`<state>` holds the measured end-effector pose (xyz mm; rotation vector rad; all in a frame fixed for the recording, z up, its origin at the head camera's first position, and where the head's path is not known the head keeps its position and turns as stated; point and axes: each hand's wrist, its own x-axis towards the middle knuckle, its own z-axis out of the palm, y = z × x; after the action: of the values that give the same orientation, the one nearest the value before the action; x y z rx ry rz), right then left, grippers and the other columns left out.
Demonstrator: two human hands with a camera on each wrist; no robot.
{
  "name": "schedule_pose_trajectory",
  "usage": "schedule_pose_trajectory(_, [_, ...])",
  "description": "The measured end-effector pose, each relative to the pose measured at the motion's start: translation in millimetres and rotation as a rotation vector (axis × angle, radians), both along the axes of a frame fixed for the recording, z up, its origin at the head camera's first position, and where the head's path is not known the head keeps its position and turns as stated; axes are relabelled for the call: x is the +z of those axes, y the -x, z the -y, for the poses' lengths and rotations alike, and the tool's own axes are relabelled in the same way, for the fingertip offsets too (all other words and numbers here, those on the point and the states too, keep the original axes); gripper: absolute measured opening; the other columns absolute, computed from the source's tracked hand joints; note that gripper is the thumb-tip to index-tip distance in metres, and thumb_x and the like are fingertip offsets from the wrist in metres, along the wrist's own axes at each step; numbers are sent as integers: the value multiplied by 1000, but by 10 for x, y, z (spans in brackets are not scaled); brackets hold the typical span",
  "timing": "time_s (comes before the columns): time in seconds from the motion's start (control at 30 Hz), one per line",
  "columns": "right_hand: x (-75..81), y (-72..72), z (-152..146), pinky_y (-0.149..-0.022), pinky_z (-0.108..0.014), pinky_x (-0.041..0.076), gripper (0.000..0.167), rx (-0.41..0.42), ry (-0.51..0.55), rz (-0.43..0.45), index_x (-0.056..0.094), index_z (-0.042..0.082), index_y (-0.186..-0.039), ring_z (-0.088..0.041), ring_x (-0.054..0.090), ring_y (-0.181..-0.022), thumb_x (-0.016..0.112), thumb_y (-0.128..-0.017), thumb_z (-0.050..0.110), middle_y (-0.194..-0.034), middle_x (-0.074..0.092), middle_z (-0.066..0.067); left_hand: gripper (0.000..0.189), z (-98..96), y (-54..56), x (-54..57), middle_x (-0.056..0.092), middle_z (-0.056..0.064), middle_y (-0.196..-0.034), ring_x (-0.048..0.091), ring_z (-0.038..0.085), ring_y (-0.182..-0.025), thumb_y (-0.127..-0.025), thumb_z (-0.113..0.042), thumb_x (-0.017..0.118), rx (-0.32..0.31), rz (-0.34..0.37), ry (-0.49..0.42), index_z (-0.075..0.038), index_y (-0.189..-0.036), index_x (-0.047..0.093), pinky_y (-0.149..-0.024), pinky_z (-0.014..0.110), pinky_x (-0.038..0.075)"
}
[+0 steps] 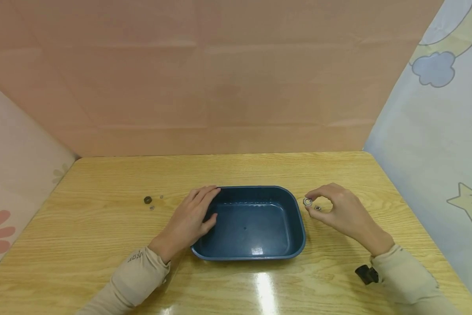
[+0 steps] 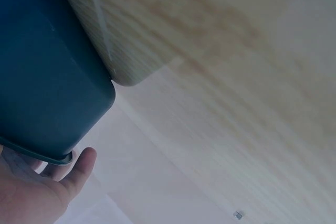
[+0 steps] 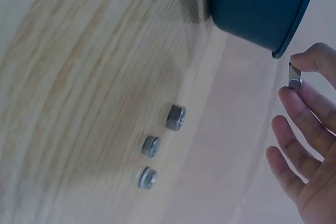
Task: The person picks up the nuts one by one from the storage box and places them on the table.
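Observation:
A dark blue plastic basin (image 1: 251,258) stands on the wooden table. My left hand (image 1: 194,214) grips its left rim, the thumb inside and the fingers along the far left corner. Between the thumb and index finger of my right hand (image 1: 340,210) is a silver hex nut (image 3: 295,76), held just off the basin's right rim. The other fingers of that hand are spread in the right wrist view. Below it on the table lie a thick nut (image 3: 176,117), a second nut (image 3: 151,146) and a flanged nut (image 3: 148,178).
Left of the basin lie a dark round nut (image 1: 147,200) and two small metal pieces, one nearer (image 1: 152,208) and one farther (image 1: 161,197). A brown sheet (image 1: 204,87) hangs behind the table (image 1: 102,245). A black wrist device (image 1: 366,274) shows by the right sleeve.

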<state>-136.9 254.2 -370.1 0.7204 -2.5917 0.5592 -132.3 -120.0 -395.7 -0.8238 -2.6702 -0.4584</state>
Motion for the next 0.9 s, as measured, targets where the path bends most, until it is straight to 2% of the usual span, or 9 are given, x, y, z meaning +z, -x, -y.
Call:
schedule_pose_trajectory(0.33, [-71, 61, -114, -75, -44, 55, 17, -39, 9, 46, 76, 14, -93, -23, 69, -89, 80, -77, 12, -86, 74, 4, 63, 3, -13, 4, 53, 10, -144, 52, 27, -127, -87, -17, 75, 12, 24, 12, -6, -143, 49, -105, 42, 48])
schedule_pose_trajectory(0.63, [-90, 110, -235, -83, -55, 53, 19, -82, 2, 153, 76, 11, -99, -34, 67, -98, 78, -80, 12, -90, 75, -2, 63, 4, -9, 15, 53, 10, -144, 52, 27, -127, -88, -18, 74, 16, 26, 19, -6, -143, 48, -105, 42, 48])
schedule_pose_trajectory(0.9, [-130, 139, -352, -82, -57, 52, 21, -103, -21, 195, 76, 10, -99, -36, 65, -101, 79, -79, 16, -91, 75, -4, 63, -4, -8, 15, 53, 10, -144, 52, 27, -127, -87, -18, 75, 18, 33, 22, -5, -143, 48, -106, 42, 48])
